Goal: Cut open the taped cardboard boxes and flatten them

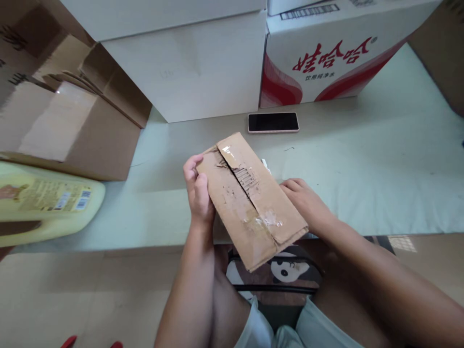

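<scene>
A small flattened-looking brown cardboard box (250,203) is tilted over the table's front edge. Its seam is slightly parted, with torn patches and shiny clear tape. My left hand (199,188) grips its left side, thumb on the upper face. At the right edge is my right hand (304,200), fingers curled against the box and their tips hidden behind it. A bit of something white (266,166) pokes out past the box's far edge; its kind cannot be made out.
A phone (273,123) lies beyond the box on the green-covered table (380,169). White cartons (217,72) and a red-printed water carton (315,67) stand behind. Brown cartons (105,140) and a yellow jug (54,203) occupy the left. Below is a panda-patterned item (286,270).
</scene>
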`<state>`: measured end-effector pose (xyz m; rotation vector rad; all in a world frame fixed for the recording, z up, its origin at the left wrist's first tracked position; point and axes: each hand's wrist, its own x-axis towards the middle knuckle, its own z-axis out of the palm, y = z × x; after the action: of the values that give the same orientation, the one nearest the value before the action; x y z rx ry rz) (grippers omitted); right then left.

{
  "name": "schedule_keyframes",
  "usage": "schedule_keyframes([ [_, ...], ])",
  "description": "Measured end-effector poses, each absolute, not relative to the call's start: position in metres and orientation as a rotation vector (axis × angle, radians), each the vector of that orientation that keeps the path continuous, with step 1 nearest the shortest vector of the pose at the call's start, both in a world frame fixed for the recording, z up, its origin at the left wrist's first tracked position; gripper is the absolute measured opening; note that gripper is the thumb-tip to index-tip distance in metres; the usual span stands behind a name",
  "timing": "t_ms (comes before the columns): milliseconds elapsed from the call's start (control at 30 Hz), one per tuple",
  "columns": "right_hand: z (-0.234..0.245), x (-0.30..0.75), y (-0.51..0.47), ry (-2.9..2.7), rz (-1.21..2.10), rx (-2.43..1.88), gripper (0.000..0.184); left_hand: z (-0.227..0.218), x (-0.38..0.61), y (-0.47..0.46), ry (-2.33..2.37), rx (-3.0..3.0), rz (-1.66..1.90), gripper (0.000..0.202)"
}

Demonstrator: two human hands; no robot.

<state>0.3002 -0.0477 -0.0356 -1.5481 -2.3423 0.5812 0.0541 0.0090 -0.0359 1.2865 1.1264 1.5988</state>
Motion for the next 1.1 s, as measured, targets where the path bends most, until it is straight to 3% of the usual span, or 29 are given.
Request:
schedule_keyframes([
  [1100,-0.0367,0.3013,-0.0469,-2.365,0.580,-1.566,0.026,-0.0325,0.0573,0.0096,1.135,1.207,1.634,0.037],
])
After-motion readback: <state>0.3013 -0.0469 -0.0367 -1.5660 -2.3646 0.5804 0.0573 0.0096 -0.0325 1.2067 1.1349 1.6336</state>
